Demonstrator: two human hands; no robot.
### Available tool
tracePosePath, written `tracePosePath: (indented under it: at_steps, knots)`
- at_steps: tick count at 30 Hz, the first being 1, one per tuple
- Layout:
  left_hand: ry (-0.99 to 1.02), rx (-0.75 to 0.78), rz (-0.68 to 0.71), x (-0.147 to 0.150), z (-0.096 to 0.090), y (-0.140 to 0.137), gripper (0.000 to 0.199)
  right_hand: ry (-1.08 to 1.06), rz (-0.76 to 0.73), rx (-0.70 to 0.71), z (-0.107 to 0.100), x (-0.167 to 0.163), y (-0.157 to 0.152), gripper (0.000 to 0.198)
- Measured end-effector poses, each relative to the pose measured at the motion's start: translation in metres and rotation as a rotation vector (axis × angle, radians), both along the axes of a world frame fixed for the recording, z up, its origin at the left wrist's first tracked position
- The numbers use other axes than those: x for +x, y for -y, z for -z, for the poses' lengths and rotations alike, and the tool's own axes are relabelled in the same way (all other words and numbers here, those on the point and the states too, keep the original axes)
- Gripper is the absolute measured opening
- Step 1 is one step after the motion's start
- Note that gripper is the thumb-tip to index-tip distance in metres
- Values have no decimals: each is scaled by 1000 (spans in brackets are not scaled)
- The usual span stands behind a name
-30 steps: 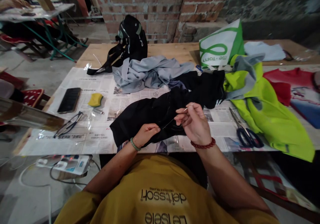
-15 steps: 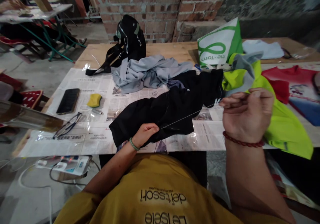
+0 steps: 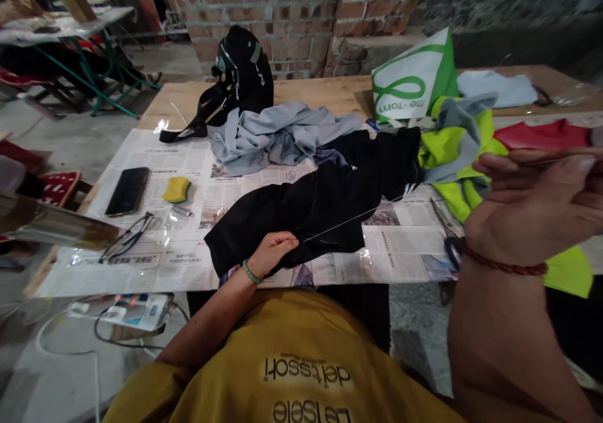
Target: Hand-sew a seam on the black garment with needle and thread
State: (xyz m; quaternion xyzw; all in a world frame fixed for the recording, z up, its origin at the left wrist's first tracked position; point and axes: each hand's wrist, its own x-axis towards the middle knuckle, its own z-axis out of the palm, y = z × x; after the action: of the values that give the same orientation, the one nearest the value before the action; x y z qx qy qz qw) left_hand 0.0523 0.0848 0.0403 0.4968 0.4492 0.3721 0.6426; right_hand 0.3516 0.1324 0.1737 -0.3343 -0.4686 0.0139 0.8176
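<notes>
My left hand (image 3: 269, 254) pinches the near edge of a black garment (image 3: 325, 193) spread on the newspaper-covered table. From beside those fingertips a thin pale thread (image 3: 342, 222) runs taut across the black cloth toward the right. My right hand (image 3: 532, 212) is raised at the right, palm turned up, its fingers pressed together at the thread's far end. Whether a needle is in those fingers is too small to make out. Scissors (image 3: 445, 222) lie on the newspaper just left of my right wrist, partly covered by it.
A grey cloth (image 3: 277, 137), black bag (image 3: 245, 71), white-green bag (image 3: 412, 83) and neon-yellow garment (image 3: 459, 200) surround the work. On the left are a phone (image 3: 127, 191), sponge (image 3: 176, 189), glasses (image 3: 127, 237) and a bottle (image 3: 61, 222). A power strip (image 3: 136, 312) sits below.
My right hand has moved farther right, drawing the thread out and uncovering the scissors. My left hand has stayed on the black garment.
</notes>
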Motion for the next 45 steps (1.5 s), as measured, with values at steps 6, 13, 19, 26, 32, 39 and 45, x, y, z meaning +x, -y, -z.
tracePosePath:
  at_steps: [6, 13, 19, 26, 32, 39, 45]
  knots:
    - [-3, 12, 9, 1, -1, 0, 32, 151, 142, -19, 14, 0, -1, 6]
    - [-8, 21, 30, 0, -2, 0, 33, 495, -106, -574, 74, -68, 33, 11]
    - [-10, 29, 47, -3, -4, 1, 34, 715, -193, -609, 135, -106, 46, 15]
    - [-126, 231, 217, -6, -5, 1, 22, 890, -15, -595, 163, -84, 30, 18]
    - [-395, 474, 220, -19, -9, 6, 13, 913, 1, -632, 164, -83, 24, 19]
    - [-454, 519, 134, -30, -6, 13, 10, 870, -19, -682, 163, -83, 24, 20]
    - [-428, 584, 40, -28, 2, 13, 10, 648, -50, -647, 155, -88, 43, 17]
